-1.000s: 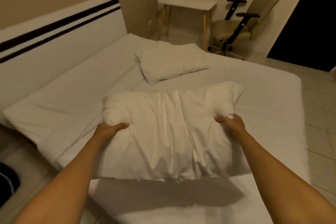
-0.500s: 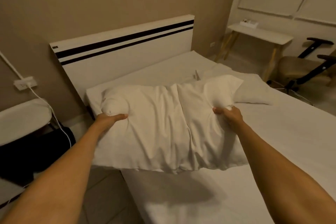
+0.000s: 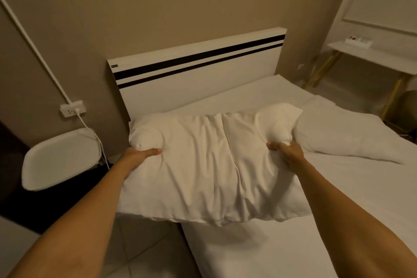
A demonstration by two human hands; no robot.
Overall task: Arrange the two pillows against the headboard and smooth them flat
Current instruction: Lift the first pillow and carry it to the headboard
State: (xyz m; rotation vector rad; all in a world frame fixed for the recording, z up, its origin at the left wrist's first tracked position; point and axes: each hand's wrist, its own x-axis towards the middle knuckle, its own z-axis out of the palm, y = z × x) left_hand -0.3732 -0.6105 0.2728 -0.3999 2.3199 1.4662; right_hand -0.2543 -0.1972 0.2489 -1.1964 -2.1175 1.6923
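Both arms outstretched; left hand point(image 3: 144, 153) and right hand point(image 3: 287, 151) fingers clenched on the raised pillow point(image 3: 209, 165).

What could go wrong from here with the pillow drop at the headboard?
1. The held pillow overhangs the near edge of the mattress; released now, part of it could slide to the floor.
2. The left hand and right hand bunch the upper corners, so lumps may remain and need smoothing.
3. The second pillow lies askew, away from the headboard; setting this one down too far right could overlap it.
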